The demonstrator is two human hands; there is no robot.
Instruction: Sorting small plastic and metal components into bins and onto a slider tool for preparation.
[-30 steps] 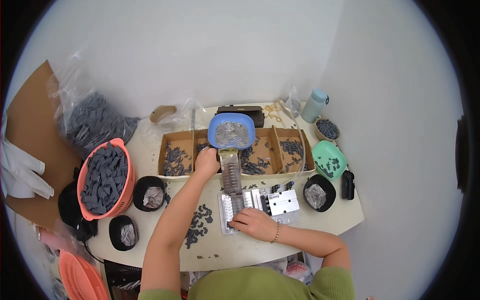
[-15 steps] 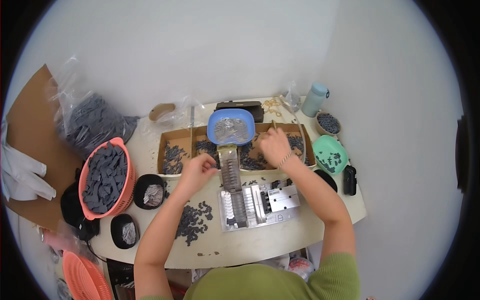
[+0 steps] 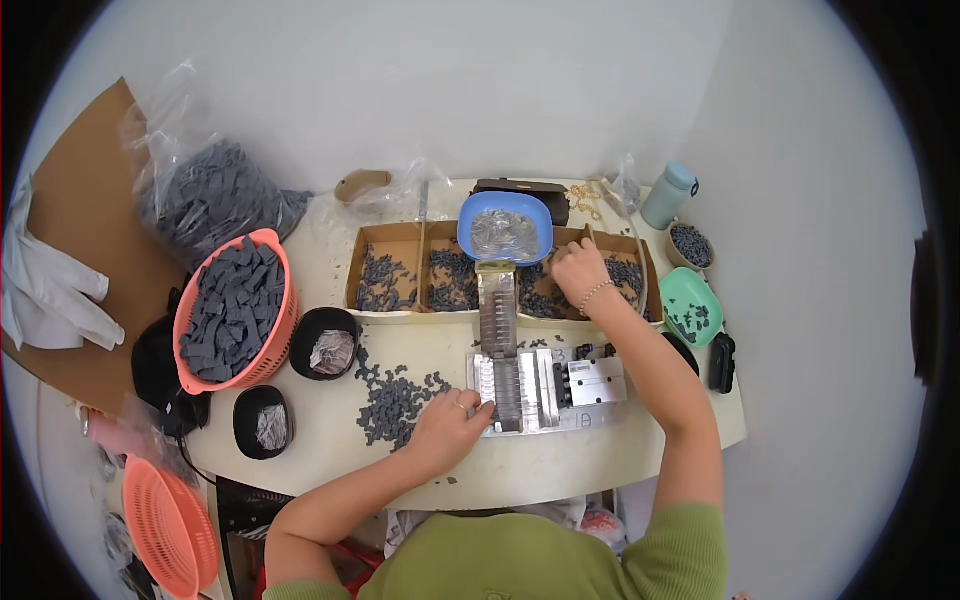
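Note:
At the near left corner of a metal fixture (image 3: 545, 420), my left hand (image 3: 447, 432) has its fingers pressed together. Whatever they may hold is too small to make out. Curled down into the right half of a cardboard tray (image 3: 395, 318), among small dark grey pieces (image 3: 625, 275), is my right hand (image 3: 582, 274); its fingertips are largely hidden. A clear ridged chute (image 3: 497, 318) runs down from the tray's edge onto the fixture. Above it sits a blue bowl (image 3: 506, 232) of thin silvery pieces. Loose grey pieces (image 3: 393, 408) lie beside my left hand.
On the left are a coral basket (image 3: 283, 335) of grey strips, two black bowls (image 3: 318, 368) with pale thin pieces and a bulging clear bag (image 3: 215, 195). A green bowl (image 3: 692, 300), a brown bowl (image 3: 690, 247) and a light blue bottle (image 3: 668, 197) stand on the right.
My left hand has moved from the tray's front edge down toward me, to the fixture's near left corner. My right hand stays in the tray. The whole view has shifted slightly.

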